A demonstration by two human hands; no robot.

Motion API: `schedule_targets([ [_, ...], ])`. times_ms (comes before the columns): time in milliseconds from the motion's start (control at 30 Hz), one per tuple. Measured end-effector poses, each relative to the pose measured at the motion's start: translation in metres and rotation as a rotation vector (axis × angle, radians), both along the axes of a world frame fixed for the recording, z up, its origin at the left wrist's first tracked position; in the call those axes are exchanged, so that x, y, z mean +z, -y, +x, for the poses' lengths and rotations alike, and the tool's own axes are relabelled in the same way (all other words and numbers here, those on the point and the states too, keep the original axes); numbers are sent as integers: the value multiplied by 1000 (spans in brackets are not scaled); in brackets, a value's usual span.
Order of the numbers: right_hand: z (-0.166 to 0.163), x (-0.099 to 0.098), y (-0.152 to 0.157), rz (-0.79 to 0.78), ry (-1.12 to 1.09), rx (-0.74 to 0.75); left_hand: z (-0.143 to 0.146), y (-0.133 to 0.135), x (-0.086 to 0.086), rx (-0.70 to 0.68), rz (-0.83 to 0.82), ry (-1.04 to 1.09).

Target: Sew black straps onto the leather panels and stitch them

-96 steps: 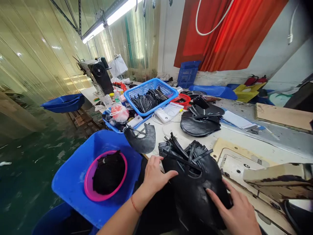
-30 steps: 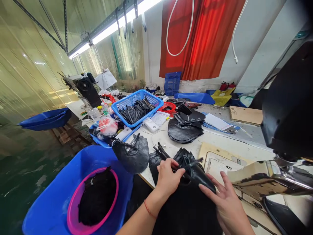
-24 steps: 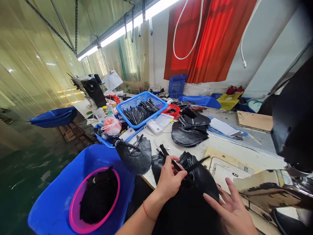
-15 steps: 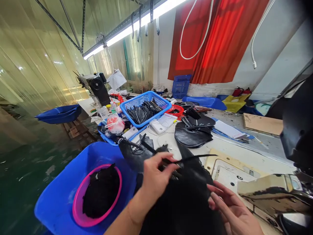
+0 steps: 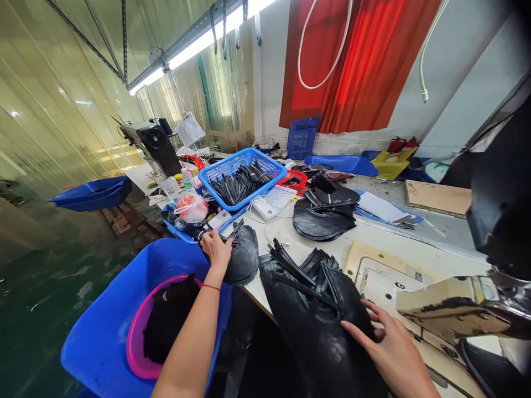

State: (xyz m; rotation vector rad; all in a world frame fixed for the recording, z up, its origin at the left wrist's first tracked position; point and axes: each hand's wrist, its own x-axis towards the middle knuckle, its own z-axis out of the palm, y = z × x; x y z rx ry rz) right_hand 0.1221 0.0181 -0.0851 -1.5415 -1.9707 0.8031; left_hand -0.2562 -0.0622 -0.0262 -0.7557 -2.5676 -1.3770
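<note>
My left hand (image 5: 218,250) reaches out to the small pile of black leather pieces (image 5: 244,255) at the table's left edge, its fingers closed on the top piece there. My right hand (image 5: 388,344) lies flat with fingers spread on the near stack of black leather pieces with straps (image 5: 319,293), which hangs over the table's front edge. A third pile of black pieces (image 5: 323,213) sits farther back on the table.
A blue basket of black straps (image 5: 240,177) and a white box (image 5: 269,207) stand behind. A blue tub (image 5: 103,337) holding a pink bowl (image 5: 135,342) with black material sits at lower left. A sewing machine (image 5: 477,293) is at right, another machine (image 5: 155,143) at far left.
My left hand left the near stack, carried a black piece to the left and now rests on the small pile. My right hand settled flat on the near stack.
</note>
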Motion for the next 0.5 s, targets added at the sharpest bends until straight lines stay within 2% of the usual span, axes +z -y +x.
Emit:
schedule_targets([
  [67,0,2,0,22,13,-29,30,7,4,-25,-2,-27],
  [100,-1,2,0,27,14,-43,52,10,4,-88,-11,-40],
  [133,-1,3,0,25,7,-53,77,12,4,-182,-25,-48],
  [167,-2,3,0,14,-17,-57,103,13,2,-329,-51,-58],
  [200,-2,3,1,-9,-57,-51,129,13,0,-532,-110,-84],
  [233,-2,3,2,-38,-106,-41,153,11,-3,-639,-180,-94],
  [333,2,3,8,-84,-208,-42,200,1,-8,-633,-353,-53],
  [400,6,1,12,-42,-184,-79,210,-6,-10,-598,-408,-24],
  [500,14,-5,16,58,-116,-88,209,-10,-11,-592,-392,3],
])
